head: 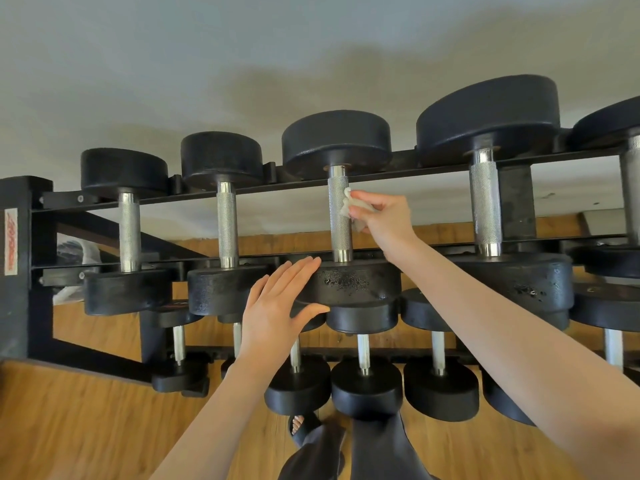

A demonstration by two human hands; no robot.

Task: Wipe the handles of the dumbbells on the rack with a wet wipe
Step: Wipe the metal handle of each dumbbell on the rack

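Observation:
Several black dumbbells with knurled steel handles lie across the top tier of a black rack (20, 258). My right hand (384, 216) pinches a crumpled white wet wipe (349, 207) against the right side of the middle dumbbell's handle (339, 216). My left hand (277, 303) lies flat with straight fingers on the near head (356, 282) of that same dumbbell, thumb under its edge. Wet spots show on that head.
Other top-tier handles stand left (227, 223), far left (130, 230) and right (485, 209). A lower tier carries smaller dumbbells (367, 386). Below lie a wooden floor (86, 427), my dark trouser legs and a sandalled foot (299, 427). A grey wall rises behind.

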